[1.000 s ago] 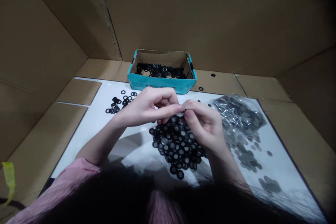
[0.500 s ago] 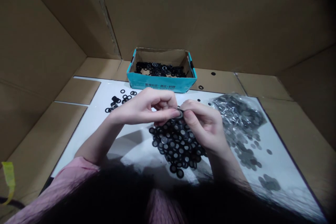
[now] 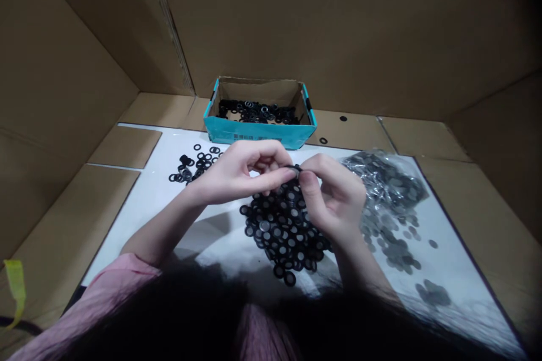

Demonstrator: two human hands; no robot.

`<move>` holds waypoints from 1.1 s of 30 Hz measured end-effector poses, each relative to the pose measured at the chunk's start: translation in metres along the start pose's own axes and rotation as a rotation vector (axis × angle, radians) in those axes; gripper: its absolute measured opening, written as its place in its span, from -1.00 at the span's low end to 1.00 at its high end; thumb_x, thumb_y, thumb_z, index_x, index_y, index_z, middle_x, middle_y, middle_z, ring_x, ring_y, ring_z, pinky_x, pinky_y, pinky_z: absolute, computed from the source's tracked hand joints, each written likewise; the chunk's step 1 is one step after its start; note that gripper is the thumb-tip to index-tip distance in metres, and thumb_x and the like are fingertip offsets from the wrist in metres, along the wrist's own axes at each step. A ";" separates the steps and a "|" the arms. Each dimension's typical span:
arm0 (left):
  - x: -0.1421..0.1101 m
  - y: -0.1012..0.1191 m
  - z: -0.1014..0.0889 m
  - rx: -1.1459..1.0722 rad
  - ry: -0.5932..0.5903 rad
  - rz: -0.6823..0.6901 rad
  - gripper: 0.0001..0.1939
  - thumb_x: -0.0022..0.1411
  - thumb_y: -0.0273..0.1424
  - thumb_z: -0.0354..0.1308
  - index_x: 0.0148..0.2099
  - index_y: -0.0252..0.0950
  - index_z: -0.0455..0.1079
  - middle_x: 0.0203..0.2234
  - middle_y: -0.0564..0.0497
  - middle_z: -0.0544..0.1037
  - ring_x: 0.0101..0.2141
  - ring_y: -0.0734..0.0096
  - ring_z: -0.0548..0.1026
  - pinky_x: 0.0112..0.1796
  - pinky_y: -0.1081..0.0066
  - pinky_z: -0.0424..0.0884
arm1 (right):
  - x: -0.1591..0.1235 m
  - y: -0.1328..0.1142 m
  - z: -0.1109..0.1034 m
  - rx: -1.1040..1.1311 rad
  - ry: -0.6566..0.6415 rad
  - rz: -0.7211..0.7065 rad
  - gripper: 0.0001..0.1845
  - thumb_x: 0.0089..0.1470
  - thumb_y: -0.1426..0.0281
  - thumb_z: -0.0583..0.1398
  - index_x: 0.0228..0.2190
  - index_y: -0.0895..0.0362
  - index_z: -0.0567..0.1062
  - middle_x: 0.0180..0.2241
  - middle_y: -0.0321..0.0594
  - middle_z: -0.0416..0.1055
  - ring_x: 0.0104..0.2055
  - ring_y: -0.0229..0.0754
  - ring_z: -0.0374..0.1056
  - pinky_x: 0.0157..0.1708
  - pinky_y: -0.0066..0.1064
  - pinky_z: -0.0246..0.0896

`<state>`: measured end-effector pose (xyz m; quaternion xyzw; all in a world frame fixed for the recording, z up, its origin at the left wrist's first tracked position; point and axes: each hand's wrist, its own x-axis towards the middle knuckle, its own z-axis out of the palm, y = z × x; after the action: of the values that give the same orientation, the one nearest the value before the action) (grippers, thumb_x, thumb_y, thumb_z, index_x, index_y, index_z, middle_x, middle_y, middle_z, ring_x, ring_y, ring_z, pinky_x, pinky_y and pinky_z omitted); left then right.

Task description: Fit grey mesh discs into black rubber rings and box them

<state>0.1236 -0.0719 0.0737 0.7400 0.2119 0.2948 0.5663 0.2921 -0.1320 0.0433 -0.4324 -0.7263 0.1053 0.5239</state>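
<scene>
My left hand (image 3: 249, 172) and my right hand (image 3: 332, 192) meet above the white tabletop, thumbs and forefingers closed on one small black ring (image 3: 295, 168). It is tilted nearly edge-on, with a paler patch beside the left thumb; whether a disc sits in it is hard to make out. Right below lies a heap of black rings with grey discs in their centres (image 3: 288, 231), partly covered by both hands. Beside my left wrist, loose black rings (image 3: 190, 164) are scattered. Grey discs (image 3: 398, 254) lie to the right of my right forearm.
A turquoise cardboard box (image 3: 262, 132) with black rings inside stands behind my hands. At the right is a clear plastic bag (image 3: 387, 180) of grey discs. A black ring (image 3: 323, 140) and a dark disc (image 3: 343, 118) lie on cardboard at the back. Cardboard walls (image 3: 339, 28) surround the table.
The ring between my fingers showed its face half a second ago and is now turned nearly edge-on. My right hand has shifted slightly right and up.
</scene>
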 end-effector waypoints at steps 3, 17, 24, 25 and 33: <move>-0.002 0.002 -0.007 0.050 -0.056 -0.035 -0.84 0.24 -0.40 0.16 -0.34 -0.38 0.33 -0.59 0.13 0.37 -0.56 0.67 0.34 -0.55 0.64 0.24 | -0.001 0.000 0.003 0.043 0.045 0.006 -0.81 0.15 0.55 0.10 -0.48 0.09 0.32 -0.53 -0.31 0.29 -0.47 -0.28 0.20 -0.41 -0.35 0.08; 0.001 -0.003 0.003 -0.131 -0.056 -0.100 -0.89 0.27 -0.42 0.11 -0.29 -0.35 0.26 -0.50 0.03 0.52 -0.47 0.53 0.55 -0.42 0.58 0.50 | 0.004 0.011 -0.001 0.085 -0.082 -0.042 -0.73 0.19 0.50 0.05 -0.55 0.10 0.31 -0.59 -0.32 0.24 -0.50 -0.28 0.16 -0.42 -0.35 0.07; 0.002 -0.005 -0.005 -0.091 -0.058 -0.125 -0.87 0.18 -0.44 0.22 -0.31 -0.40 0.35 -0.56 0.04 0.52 -0.54 0.58 0.51 -0.50 0.63 0.42 | 0.001 0.012 0.001 -0.014 -0.043 -0.061 -0.76 0.16 0.48 0.07 -0.55 0.10 0.31 -0.58 -0.29 0.27 -0.48 -0.24 0.19 -0.39 -0.30 0.05; 0.001 -0.005 -0.007 -0.030 -0.049 -0.106 -0.88 0.17 -0.44 0.22 -0.32 -0.41 0.38 -0.56 0.05 0.50 -0.54 0.60 0.48 -0.50 0.63 0.39 | 0.003 0.013 -0.001 -0.033 -0.091 -0.087 -0.76 0.16 0.48 0.07 -0.55 0.10 0.30 -0.59 -0.29 0.26 -0.48 -0.24 0.18 -0.38 -0.30 0.05; 0.000 -0.005 -0.001 0.005 -0.027 -0.060 -0.85 0.28 -0.37 0.11 -0.29 -0.36 0.32 -0.51 0.06 0.49 -0.48 0.56 0.52 -0.44 0.61 0.47 | 0.008 0.019 -0.004 -0.044 -0.145 -0.127 -0.76 0.18 0.47 0.05 -0.54 0.09 0.28 -0.59 -0.30 0.21 -0.47 -0.24 0.11 -0.42 -0.32 0.04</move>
<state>0.1231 -0.0697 0.0687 0.7387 0.2271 0.2669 0.5757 0.3045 -0.1162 0.0392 -0.3883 -0.7903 0.0867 0.4660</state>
